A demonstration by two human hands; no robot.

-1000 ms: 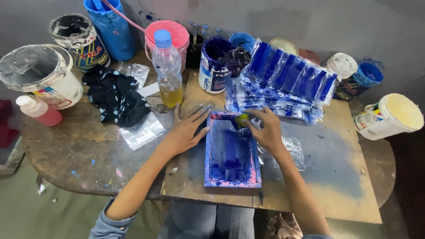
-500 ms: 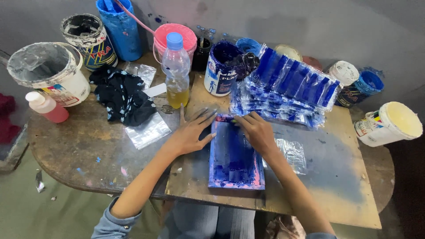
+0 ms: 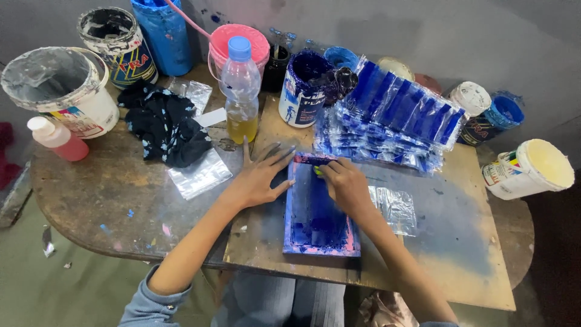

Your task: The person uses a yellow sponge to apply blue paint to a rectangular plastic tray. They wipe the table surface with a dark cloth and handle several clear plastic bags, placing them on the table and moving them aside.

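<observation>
In the head view your left hand (image 3: 261,175) lies flat and spread, steadying the blue-inked screen frame (image 3: 319,209) on the board (image 3: 423,242), while your right hand (image 3: 346,186) grips a small squeegee (image 3: 316,161) at the frame's far edge, apparently poised mid-print for an even pull toward you.

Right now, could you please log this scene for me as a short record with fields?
Surface: worn wooden table
Left hand: flat beside the blue-inked screen frame
Right hand: presses a small tool at the frame's far end
Behind frame: stack of blue printed plastic packets
Left of hand: plastic bottle with yellow liquid, dark cloth
</observation>
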